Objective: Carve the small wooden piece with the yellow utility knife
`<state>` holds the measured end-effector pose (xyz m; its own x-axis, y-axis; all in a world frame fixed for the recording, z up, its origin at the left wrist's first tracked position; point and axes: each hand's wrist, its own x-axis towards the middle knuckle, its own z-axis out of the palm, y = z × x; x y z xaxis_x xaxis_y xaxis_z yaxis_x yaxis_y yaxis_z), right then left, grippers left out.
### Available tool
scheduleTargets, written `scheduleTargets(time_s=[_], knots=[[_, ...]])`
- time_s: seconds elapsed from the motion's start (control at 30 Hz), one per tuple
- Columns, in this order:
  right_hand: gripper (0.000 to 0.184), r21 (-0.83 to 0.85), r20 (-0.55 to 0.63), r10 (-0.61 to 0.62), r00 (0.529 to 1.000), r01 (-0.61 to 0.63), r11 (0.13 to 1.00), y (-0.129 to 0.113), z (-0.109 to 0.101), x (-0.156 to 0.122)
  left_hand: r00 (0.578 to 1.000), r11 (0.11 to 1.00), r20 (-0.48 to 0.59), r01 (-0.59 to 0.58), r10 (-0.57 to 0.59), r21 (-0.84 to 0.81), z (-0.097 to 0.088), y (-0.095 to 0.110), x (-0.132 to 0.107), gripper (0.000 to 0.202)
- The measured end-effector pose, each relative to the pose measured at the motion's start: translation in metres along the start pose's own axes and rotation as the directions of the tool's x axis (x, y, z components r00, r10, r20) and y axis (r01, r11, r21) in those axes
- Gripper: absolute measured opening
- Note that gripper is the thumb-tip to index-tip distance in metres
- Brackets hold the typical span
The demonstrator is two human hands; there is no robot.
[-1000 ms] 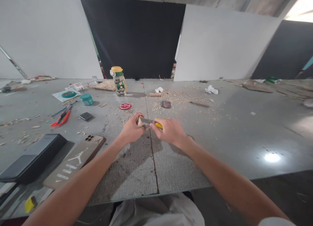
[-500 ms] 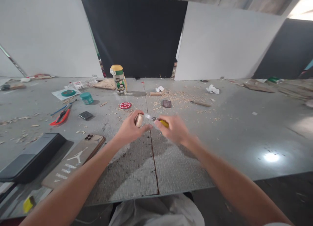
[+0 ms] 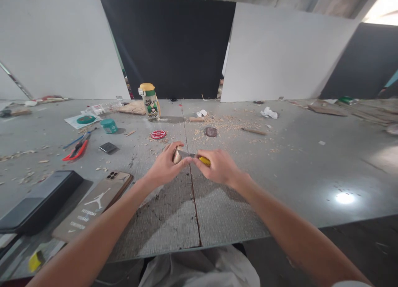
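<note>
Over the middle of the table, my left hand [image 3: 164, 165] is closed round a small, pale, rounded piece of wood [image 3: 177, 156]. Its fingers cover much of the piece. My right hand [image 3: 217, 165] grips the yellow handle of a utility knife [image 3: 204, 160]. The knife's blade points left and lies against the wood, close to my left thumb. Beyond the hands are a round red tin lid [image 3: 158, 134] and a dark brown flat block [image 3: 211, 132], with pale wood shavings [image 3: 231, 124] scattered about it.
A drink bottle [image 3: 150, 102] with a yellow lid stands at the back. To the left lie a teal jar [image 3: 108, 126], red-handled cutters [image 3: 76, 149], a small black square [image 3: 107, 147], a phone [image 3: 93, 202] and a dark case [image 3: 40, 200]. A thin wooden-handled tool [image 3: 254, 131] is further right.
The knife blade has moved left and down from above the wood onto it. My right hand has come slightly closer to my left hand, which keeps its hold.
</note>
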<state>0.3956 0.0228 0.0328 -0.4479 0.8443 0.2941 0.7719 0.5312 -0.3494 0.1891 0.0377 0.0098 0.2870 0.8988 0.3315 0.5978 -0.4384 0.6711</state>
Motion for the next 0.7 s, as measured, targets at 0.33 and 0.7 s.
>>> scheduleTargets(time_s=[0.33,0.7], knots=[[0.038,-0.002,0.016,-0.02,1.0,0.02,1.0,0.0046,0.0034,0.0013,0.994,0.998,0.091,0.05,-0.052,0.025,-0.0029,0.0005,-0.0021,0.061],[0.035,0.015,0.058,-0.027,0.998,0.026,1.0,0.005,0.001,0.0019,0.987,0.998,0.161,0.012,-0.003,-0.059,0.0008,-0.0091,-0.0021,0.052]])
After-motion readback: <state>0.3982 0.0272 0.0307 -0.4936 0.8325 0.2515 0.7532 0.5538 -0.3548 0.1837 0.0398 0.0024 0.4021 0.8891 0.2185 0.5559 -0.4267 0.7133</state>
